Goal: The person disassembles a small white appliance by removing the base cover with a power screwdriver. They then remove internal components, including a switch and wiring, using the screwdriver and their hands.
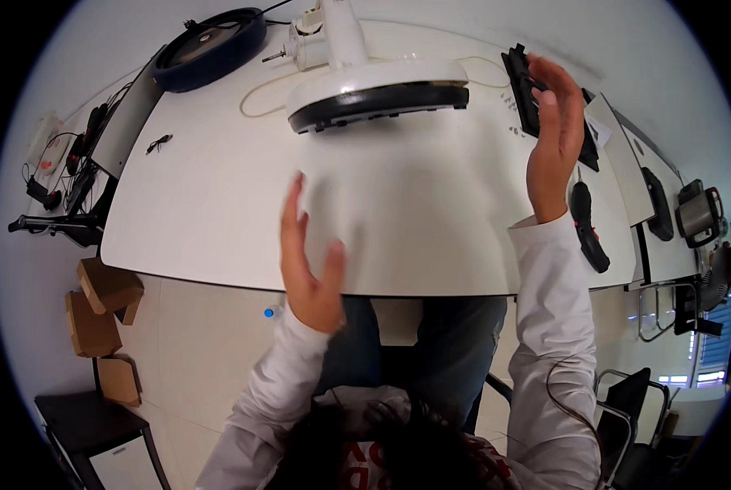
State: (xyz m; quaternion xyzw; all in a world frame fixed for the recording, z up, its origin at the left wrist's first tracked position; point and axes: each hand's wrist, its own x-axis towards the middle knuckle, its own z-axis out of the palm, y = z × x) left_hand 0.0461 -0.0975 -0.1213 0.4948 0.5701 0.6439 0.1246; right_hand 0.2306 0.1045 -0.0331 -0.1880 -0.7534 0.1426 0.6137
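My left hand (310, 273) hovers over the front edge of the white table, fingers stretched and thumb apart, holding nothing. My right hand (555, 151) is raised at the right, thumb and fingers apart, with nothing visible in it. Behind its fingers lies a long black tray-like part (522, 98), partly covered by the hand; I cannot tell whether they touch. Several small screws (512, 129) lie beside that part. A black cordless screwdriver (586, 224) rests near my right wrist. Farther back, a white fan-like appliance (373, 80) lies with its black-bottomed round base facing me.
A dark blue round ring-shaped part (210, 51) sits at the far left, near the white motor housing (308, 47) with its metal shaft. A short black cable (158, 144) lies on the left of the table (218, 196). Cardboard boxes (96, 322) and a black stool (91, 420) stand at lower left.
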